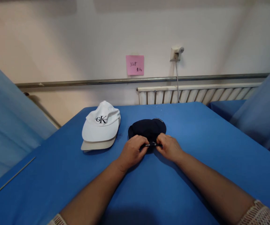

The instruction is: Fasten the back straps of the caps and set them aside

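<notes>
A dark navy cap (148, 128) lies on the blue-covered table (196, 137) in front of me. My left hand (133, 151) and my right hand (169, 146) both pinch its back strap near a small metal buckle, fingers closed. To the left sits a white cap (101, 124) with a black logo, stacked on a beige cap (97, 145) whose brim shows underneath.
A thin stick (15, 175) lies near the table's left edge. Behind the table runs a metal rail (135, 80) along the wall, with a pink sticky note (135, 65), a wall socket with cable (175, 53) and a white radiator (196, 93). Blue fabric hangs at both sides.
</notes>
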{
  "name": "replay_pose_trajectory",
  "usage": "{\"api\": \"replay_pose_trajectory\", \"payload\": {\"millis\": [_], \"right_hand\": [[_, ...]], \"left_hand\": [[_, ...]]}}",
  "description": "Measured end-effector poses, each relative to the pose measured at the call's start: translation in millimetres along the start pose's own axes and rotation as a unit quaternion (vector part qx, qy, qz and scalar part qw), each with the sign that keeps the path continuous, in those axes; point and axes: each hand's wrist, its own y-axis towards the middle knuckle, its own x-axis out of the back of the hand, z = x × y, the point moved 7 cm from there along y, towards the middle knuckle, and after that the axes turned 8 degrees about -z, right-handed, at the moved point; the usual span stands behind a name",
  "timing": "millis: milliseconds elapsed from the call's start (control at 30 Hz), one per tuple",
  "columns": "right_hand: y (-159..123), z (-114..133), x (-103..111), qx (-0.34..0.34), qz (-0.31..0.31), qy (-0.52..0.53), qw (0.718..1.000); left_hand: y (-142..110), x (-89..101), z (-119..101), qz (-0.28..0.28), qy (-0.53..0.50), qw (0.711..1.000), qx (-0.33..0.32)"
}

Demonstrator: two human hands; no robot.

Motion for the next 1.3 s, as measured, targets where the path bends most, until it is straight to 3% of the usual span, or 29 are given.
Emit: {"api": "replay_pose_trajectory", "payload": {"millis": [100, 233, 367, 500, 600, 767, 867, 967, 1067, 1133, 1200, 1300], "right_hand": [[0, -9, 6, -0.044, -0.051, -0.039, 0.997], [-2, -10, 6, -0.031, -0.06, -0.055, 0.996], [-1, -11, 3, -0.033, -0.017, -0.076, 0.996], [-5, -13, 0, -0.008, 0.084, -0.037, 0.996], [-11, -15, 1, -0.001, 0.14, 0.049, 0.989], [-9, -11, 13, -0.023, 0.086, 0.11, 0.99], [-10, -3, 5, -0.015, 0.092, 0.115, 0.989], [-13, 0, -9, -0.002, 0.129, 0.086, 0.988], [-13, -4, -14, -0.006, 0.138, 0.078, 0.987], [-13, -4, -13, -0.003, 0.139, 0.089, 0.986], [-12, -4, -13, 0.001, 0.138, 0.095, 0.986], [-13, -3, -13, 0.01, 0.134, 0.086, 0.987]], "left_hand": [[-2, -1.7, -10, 0.007, 0.018, 0.999, -0.049], [-3, -7.4, -11, 0.017, 0.044, 0.996, -0.077], [-4, -17.9, -7, 0.061, 0.055, 0.994, -0.071], [-7, -29.5, -8, 0.138, 0.068, 0.986, -0.058], [-12, -34.5, -12, 0.191, 0.021, 0.98, -0.043], [-16, -34.2, -10, 0.217, -0.078, 0.973, 0.008], [-15, -34.0, -6, 0.221, -0.128, 0.966, 0.04], [-9, -26.8, 8, 0.181, -0.143, 0.968, 0.1], [1, -1.5, 30, 0.035, -0.083, 0.983, 0.158], [5, 14.5, 35, -0.05, -0.021, 0.989, 0.138], [8, 17.4, 31, -0.067, 0.04, 0.994, 0.08], [12, 3.7, 25, -0.022, 0.115, 0.993, 0.012]]}}
